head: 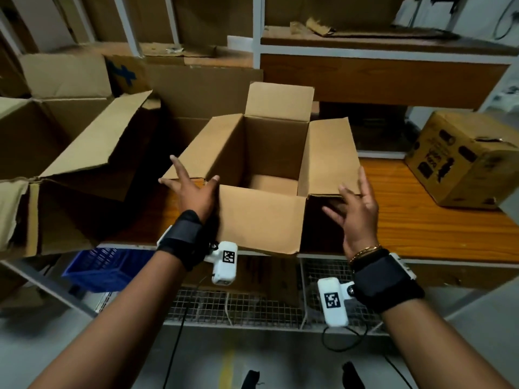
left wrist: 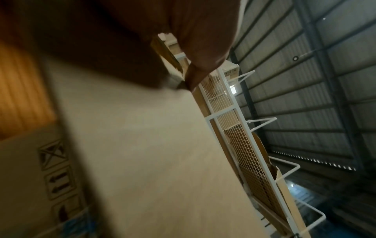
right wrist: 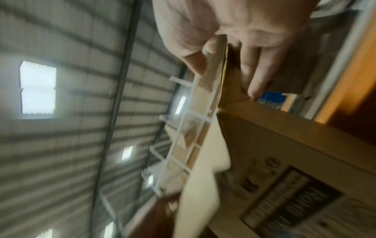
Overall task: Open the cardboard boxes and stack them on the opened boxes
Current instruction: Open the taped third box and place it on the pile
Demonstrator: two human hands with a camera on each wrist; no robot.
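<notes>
A plain cardboard box (head: 261, 220) stands open on the wooden shelf (head: 421, 226), all its top flaps folded outward. My left hand (head: 193, 189) is spread flat against the left flap by the near-left corner, fingers straight. In the left wrist view that hand (left wrist: 193, 40) lies against blurred cardboard (left wrist: 142, 145). My right hand (head: 356, 209) is at the near edge of the right flap, fingers straight and splayed. The right wrist view shows the flap edge (right wrist: 215, 67) between the thumb and straight fingers (right wrist: 254, 72). Larger opened boxes (head: 84, 141) sit to the left.
A closed printed box (head: 460, 161) stands on the shelf at the right. Under the shelf are a blue plastic crate (head: 104, 268) and a wire mesh rack (head: 252, 304). Higher shelves with cardboard scraps (head: 320, 28) run behind.
</notes>
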